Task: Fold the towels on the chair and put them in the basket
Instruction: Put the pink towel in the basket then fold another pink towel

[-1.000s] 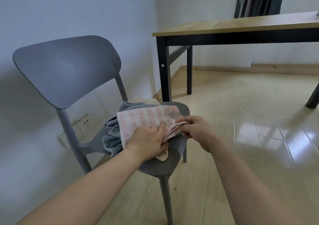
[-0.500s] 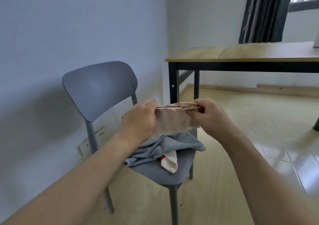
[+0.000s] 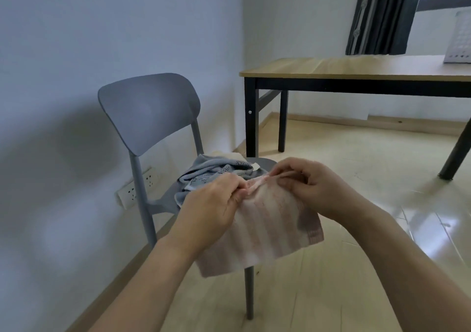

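Observation:
A pink striped towel (image 3: 265, 232) hangs in the air in front of the grey chair (image 3: 147, 110). My left hand (image 3: 211, 209) pinches its upper left edge and my right hand (image 3: 313, 186) pinches the upper right edge, so the cloth drops down toward me. A crumpled grey towel (image 3: 211, 171) lies on the chair seat behind it, with a bit of cream cloth (image 3: 229, 155) showing beyond. A white perforated basket (image 3: 458, 41) stands on the table at the far right, cut off by the frame edge.
A wooden table with black legs (image 3: 356, 71) stands to the right of the chair. A white power strip (image 3: 137, 189) leans against the wall behind the chair. Dark curtains (image 3: 379, 13) hang at the back. The floor is pale glossy wood.
The pink towel was lifted off the chair seat, and both hands now hold it by its top edge so it hangs open. The camera view has swung up and back.

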Demonstrator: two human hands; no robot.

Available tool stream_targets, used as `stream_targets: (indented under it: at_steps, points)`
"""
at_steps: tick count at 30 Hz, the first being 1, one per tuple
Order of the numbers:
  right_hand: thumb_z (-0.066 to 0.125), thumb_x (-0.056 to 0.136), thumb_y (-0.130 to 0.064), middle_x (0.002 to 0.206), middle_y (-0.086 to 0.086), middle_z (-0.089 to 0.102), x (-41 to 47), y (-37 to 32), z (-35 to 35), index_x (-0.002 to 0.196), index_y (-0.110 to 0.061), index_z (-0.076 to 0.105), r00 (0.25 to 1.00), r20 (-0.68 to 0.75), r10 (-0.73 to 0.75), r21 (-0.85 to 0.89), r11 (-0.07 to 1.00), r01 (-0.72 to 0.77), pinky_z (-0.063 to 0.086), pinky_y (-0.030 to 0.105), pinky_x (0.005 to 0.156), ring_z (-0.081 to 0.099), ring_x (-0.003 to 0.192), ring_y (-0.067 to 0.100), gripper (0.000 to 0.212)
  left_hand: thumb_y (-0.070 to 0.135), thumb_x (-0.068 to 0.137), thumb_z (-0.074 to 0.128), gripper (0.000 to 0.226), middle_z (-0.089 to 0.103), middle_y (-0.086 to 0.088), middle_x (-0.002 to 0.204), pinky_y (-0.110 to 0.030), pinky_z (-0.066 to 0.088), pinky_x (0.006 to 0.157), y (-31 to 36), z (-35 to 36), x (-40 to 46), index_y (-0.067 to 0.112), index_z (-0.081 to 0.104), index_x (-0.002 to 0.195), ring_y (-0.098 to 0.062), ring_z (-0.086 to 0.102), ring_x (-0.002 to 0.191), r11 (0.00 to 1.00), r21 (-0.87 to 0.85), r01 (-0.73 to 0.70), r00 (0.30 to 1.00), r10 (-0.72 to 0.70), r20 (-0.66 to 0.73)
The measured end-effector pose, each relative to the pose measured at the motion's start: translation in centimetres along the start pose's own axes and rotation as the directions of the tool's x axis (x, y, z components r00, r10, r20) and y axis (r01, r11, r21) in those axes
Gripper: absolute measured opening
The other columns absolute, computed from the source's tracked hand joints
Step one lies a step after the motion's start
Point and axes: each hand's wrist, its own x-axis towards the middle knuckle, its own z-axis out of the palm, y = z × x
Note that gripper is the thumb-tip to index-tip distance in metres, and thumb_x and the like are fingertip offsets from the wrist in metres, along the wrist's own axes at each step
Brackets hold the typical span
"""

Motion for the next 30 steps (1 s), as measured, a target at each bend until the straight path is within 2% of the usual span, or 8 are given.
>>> stream_targets:
  at_steps: [4, 6, 9, 13, 18, 24, 27, 30]
  points:
    - [0.058, 0.091, -0.003, 0.093, -0.006, 0.071, -0.4, 1.0, 0.9, 0.092, -0.018, 0.071, 0.996, -0.073, 0.045, 0.113, 0.993, -0.037, 0.046, 0.009, 0.076, 0.061, 0.087, -0.002, 0.019, 0.058, 0.092, 0.038, 0.026, 0.056, 0.022, 0.078, -0.017, 0.037, 0.061, -0.7, -0.3, -0.7, 0.036, 0.052, 0.091, 0.008, 0.053, 0.076, 0.992, -0.060, 0.107, 0.984, -0.097, 0.150]
    - [0.059, 0.091, -0.008, 0.094, 0.000, 0.070, -0.4, 1.6, 1.0, 0.092, -0.018, 0.072, 0.991, -0.071, 0.112, 0.169, 0.981, -0.098, 0.048, 0.018, 0.079, 0.061, 0.089, 0.007, 0.016, 0.062, 0.089, 0.042, 0.029, 0.059, 0.021, 0.079, -0.017, 0.041, 0.065, -0.9, -0.6, -0.8, 0.036, 0.053, 0.091, 0.006, 0.055, 0.079, 0.983, -0.121, 0.138, 0.972, -0.111, 0.206]
    - [0.060, 0.091, -0.011, 0.097, 0.008, 0.069, -0.4, 2.1, 1.3, 0.092, -0.015, 0.072, 0.980, -0.051, 0.191, 0.259, 0.951, -0.171, 0.050, 0.035, 0.085, 0.062, 0.095, 0.020, 0.013, 0.050, 0.093, 0.047, 0.020, 0.060, 0.017, 0.079, -0.023, 0.045, 0.069, -1.1, -0.5, -0.6, 0.032, 0.054, 0.089, 0.002, 0.055, 0.077, 0.967, -0.172, 0.187, 0.961, -0.143, 0.237]
    - [0.061, 0.090, -0.007, 0.096, 0.013, 0.068, -0.3, 2.4, 1.7, 0.089, -0.013, 0.071, 0.978, -0.040, 0.207, 0.332, 0.926, -0.182, 0.049, 0.034, 0.082, 0.060, 0.089, 0.019, 0.012, 0.040, 0.099, 0.040, 0.022, 0.050, 0.011, 0.081, -0.026, 0.041, 0.072, -1.3, 0.3, 0.0, 0.026, 0.050, 0.085, -0.004, 0.047, 0.075, 0.919, -0.263, 0.293, 0.914, -0.188, 0.360]
    - [0.067, 0.086, -0.008, 0.093, 0.011, 0.070, 0.2, 2.9, 2.0, 0.084, -0.014, 0.071, 0.977, -0.099, 0.192, 0.294, 0.943, -0.155, 0.050, 0.031, 0.078, 0.062, 0.087, 0.017, 0.008, 0.038, 0.100, 0.037, 0.021, 0.046, 0.012, 0.085, -0.030, 0.041, 0.077, -1.8, 1.9, 0.2, 0.031, 0.047, 0.082, -0.005, 0.046, 0.080, 0.919, -0.306, 0.248, 0.935, -0.144, 0.324]
    - [0.067, 0.085, -0.003, 0.086, 0.011, 0.069, 0.5, 3.2, 2.1, 0.079, -0.015, 0.069, 0.964, -0.184, 0.193, 0.326, 0.937, -0.126, 0.049, 0.027, 0.069, 0.061, 0.080, 0.017, 0.013, 0.072, 0.082, 0.040, 0.039, 0.045, 0.018, 0.100, -0.032, 0.043, 0.084, -0.8, 2.0, 0.4, 0.051, 0.047, 0.115, -0.010, 0.049, 0.095, 0.978, -0.155, 0.140, 0.934, -0.078, 0.348]
    - [0.067, 0.085, -0.002, 0.088, 0.015, 0.069, 0.4, 2.9, 2.2, 0.081, -0.009, 0.070, 0.968, -0.161, 0.193, 0.342, 0.931, -0.129, 0.052, 0.030, 0.071, 0.061, 0.080, 0.016, 0.008, 0.050, 0.093, 0.049, 0.032, 0.051, 0.014, 0.112, -0.033, 0.037, 0.092, -0.1, 3.0, 0.1, 0.036, 0.053, 0.121, -0.006, 0.044, 0.096, 0.998, -0.013, 0.060, 0.960, -0.054, 0.276]
    - [0.067, 0.085, -0.003, 0.090, 0.014, 0.070, 0.4, 2.6, 2.3, 0.083, -0.007, 0.070, 0.971, -0.153, 0.184, 0.321, 0.939, -0.127, 0.049, 0.024, 0.071, 0.060, 0.079, 0.013, 0.005, 0.021, 0.099, 0.046, 0.020, 0.057, 0.006, 0.103, -0.037, 0.045, 0.086, -0.3, 4.2, -0.2, 0.019, 0.062, 0.111, -0.013, 0.053, 0.095, 0.977, -0.172, 0.128, 0.980, -0.098, 0.173]
